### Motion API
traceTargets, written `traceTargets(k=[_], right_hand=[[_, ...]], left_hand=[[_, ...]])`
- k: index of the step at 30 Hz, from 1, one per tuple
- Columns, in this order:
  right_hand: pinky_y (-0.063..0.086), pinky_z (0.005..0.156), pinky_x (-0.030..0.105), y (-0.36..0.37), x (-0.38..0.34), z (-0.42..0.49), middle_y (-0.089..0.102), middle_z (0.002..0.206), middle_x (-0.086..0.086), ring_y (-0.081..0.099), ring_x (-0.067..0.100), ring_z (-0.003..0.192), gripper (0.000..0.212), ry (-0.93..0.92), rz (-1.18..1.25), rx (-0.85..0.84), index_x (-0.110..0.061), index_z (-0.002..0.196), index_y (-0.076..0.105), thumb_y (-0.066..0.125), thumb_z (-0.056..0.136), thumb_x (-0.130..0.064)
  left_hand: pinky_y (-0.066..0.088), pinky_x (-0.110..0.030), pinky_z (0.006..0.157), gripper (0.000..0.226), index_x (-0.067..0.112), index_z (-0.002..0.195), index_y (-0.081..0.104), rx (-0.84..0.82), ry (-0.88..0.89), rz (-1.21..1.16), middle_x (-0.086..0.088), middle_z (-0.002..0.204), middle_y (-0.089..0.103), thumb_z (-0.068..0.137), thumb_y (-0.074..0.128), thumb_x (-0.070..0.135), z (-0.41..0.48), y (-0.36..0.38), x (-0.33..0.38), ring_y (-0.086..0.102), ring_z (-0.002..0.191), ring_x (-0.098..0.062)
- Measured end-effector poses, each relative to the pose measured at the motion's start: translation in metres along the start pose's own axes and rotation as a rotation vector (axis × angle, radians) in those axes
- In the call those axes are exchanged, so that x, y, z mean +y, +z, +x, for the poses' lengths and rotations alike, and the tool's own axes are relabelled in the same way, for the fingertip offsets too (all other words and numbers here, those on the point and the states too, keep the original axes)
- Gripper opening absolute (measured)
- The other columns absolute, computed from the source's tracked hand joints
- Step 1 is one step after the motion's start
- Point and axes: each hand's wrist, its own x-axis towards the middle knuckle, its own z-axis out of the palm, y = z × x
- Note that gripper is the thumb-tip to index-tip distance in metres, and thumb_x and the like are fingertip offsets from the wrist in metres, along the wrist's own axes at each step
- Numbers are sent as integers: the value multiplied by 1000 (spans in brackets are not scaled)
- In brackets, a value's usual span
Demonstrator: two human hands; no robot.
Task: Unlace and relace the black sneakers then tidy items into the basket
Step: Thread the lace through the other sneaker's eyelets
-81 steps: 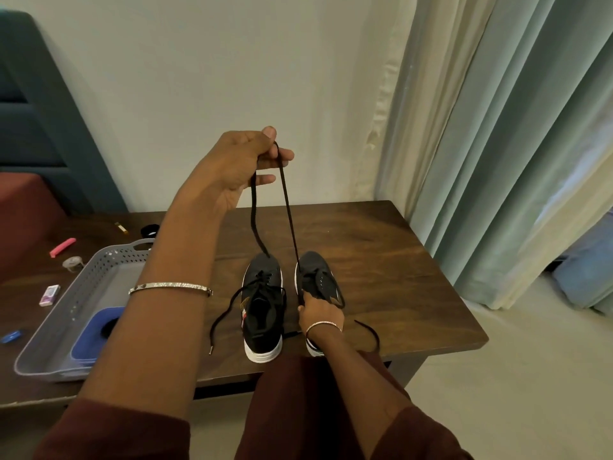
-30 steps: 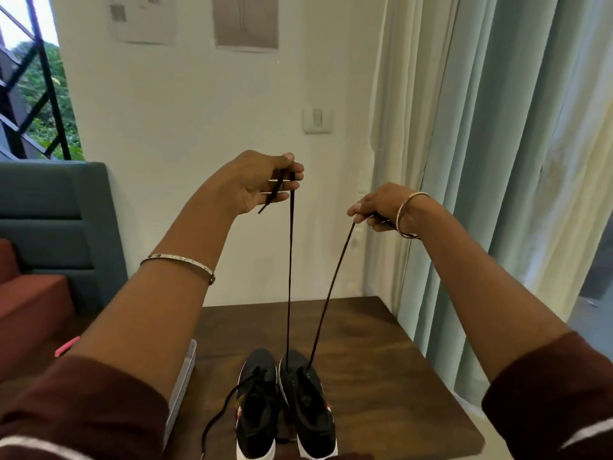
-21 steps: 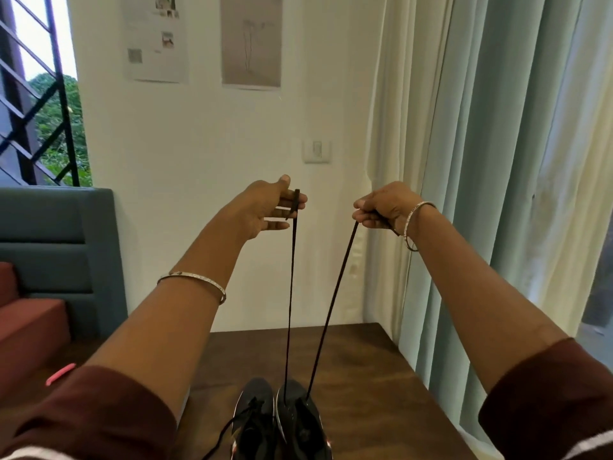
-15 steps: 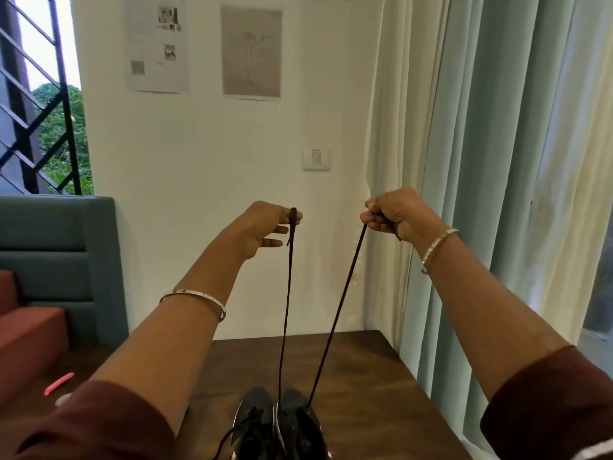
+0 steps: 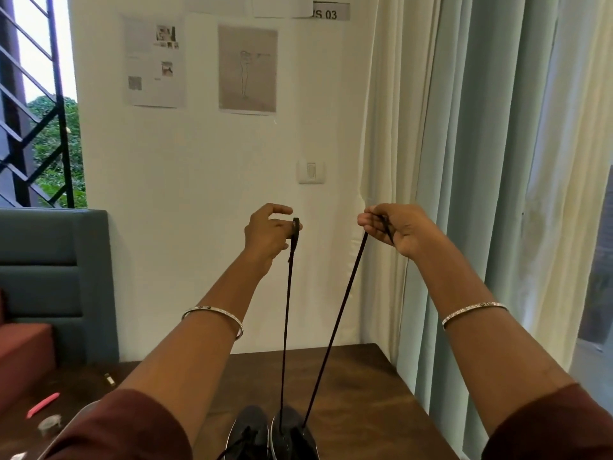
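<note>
Two black sneakers stand side by side at the bottom edge on the brown table [image 5: 358, 390]: the left sneaker [image 5: 249, 433] and the right sneaker [image 5: 293, 438]. A black lace [image 5: 285, 327] rises taut in two strands from the right sneaker. My left hand [image 5: 267, 232] is raised in front of the wall, with one lace end looped over a finger. My right hand [image 5: 396, 229] pinches the other lace end at the same height. The basket is hidden behind my left arm.
A pink marker [image 5: 43, 405], a roll of tape [image 5: 49, 426] and a small tube [image 5: 109, 379] lie on the table's left part. A teal headboard [image 5: 56, 270] stands at the left. Curtains [image 5: 497, 194] hang close along the table's right side.
My right hand left the sneaker, took the second lace end and rose level with my left. The camera tilted up. In the last half second my left fingers loosened around the lace.
</note>
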Motion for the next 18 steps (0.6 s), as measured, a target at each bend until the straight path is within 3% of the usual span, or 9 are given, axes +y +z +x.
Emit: traceTargets(k=[4,8,11,15,18], right_hand=[[63,74,30,-1,-3,-4,77,94,18,77,23,84,24,-77,98,-116,6,106,67,55,104,-14],[58,94,40,5,-6,-6,74,110,24,74,33,103,34,-120,131,-264,11,116,64,38,97,0],[60,91,36,11,-2,-3,76,106,19,75,28,100,22,-251,-20,-230,8,113,66,53,96,6],[62,79,30,19,5,5,78,93,16,77,24,87,20,-396,-160,-156,6,108,70,67,96,-10],[57,69,26,26,6,8,76,83,5,69,15,71,19,-447,-217,-67,-8,99,78,73,93,-25]], left_hand=[[51,-26,66,12,22,103,76,-30,80,87,-2,92,77,94,69,18,-1,5,2,73,82,-14],[51,-26,67,16,18,100,77,-14,68,73,-1,92,76,95,68,30,1,10,7,70,80,-10],[52,-29,70,18,18,102,76,-4,48,47,0,90,76,94,69,32,4,12,12,70,81,-12],[51,-29,69,17,19,104,74,-3,65,39,0,87,76,93,70,32,7,13,21,70,74,-10],[51,-29,72,16,19,103,74,-27,54,45,-1,87,77,95,68,31,8,16,24,72,74,-10]])
